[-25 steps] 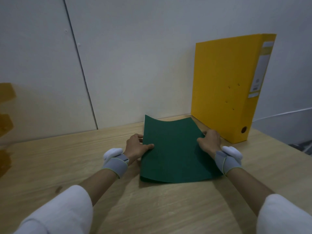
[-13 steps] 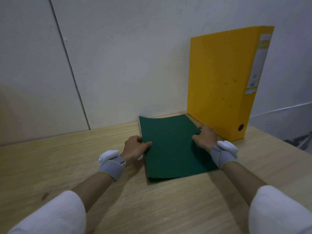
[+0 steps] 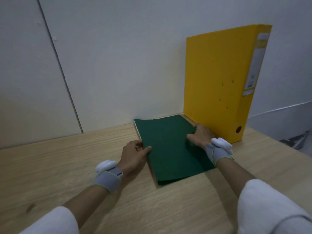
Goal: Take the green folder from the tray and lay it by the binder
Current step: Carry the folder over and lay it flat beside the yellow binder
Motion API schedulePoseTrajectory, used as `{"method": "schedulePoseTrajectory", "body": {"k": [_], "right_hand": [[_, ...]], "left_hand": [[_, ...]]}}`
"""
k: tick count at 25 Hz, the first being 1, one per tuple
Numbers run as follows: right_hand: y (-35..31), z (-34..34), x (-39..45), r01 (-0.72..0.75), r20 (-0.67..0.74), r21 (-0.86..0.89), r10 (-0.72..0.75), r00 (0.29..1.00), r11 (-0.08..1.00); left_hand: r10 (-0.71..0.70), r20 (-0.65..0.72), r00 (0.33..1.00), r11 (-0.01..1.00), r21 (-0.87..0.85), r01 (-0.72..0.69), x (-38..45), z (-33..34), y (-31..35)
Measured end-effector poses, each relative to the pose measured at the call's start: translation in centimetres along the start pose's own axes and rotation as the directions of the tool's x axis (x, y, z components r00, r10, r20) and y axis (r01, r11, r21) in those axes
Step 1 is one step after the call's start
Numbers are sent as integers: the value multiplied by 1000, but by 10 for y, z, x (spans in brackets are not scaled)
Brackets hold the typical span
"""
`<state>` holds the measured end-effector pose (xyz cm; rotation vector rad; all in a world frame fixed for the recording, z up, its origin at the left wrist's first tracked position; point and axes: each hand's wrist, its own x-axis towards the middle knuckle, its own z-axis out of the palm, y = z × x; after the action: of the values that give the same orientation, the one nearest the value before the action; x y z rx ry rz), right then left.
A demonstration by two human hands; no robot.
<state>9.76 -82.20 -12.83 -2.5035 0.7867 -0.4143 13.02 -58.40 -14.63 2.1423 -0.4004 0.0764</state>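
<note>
The dark green folder lies flat on the wooden table, its far edge at the wall and its right edge close beside the upright yellow binder. My left hand pinches the folder's left edge, thumb on top. My right hand rests on the folder's right side, fingers spread over the cover, next to the binder's base. The tray is out of view.
A white panelled wall stands right behind the folder and binder. The table's right edge runs just past the binder, with the floor beyond it. Bare tabletop stretches to the left and in front.
The folder went from curved and lifted to flat on the table, nearer the wall and binder. My right hand shifted from gripping its right edge to resting on top.
</note>
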Motion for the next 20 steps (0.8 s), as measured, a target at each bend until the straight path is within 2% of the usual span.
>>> {"method": "schedulePoseTrajectory", "body": {"k": [5, 9, 15, 20], "right_hand": [[1, 4, 9, 29, -23, 2, -29, 999, 1000], [1, 10, 13, 33, -35, -66, -35, 999, 997], [2, 20, 13, 35, -17, -180, -38, 999, 983], [0, 24, 8, 53, 9, -194, -52, 999, 980]], "left_hand": [[26, -47, 999, 996, 87, -22, -4, 5, 3], [54, -91, 994, 986, 161, -39, -6, 9, 4], [86, -100, 991, 980, 186, -66, -8, 11, 4], [79, -56, 995, 984, 165, -69, -10, 8, 4]]}}
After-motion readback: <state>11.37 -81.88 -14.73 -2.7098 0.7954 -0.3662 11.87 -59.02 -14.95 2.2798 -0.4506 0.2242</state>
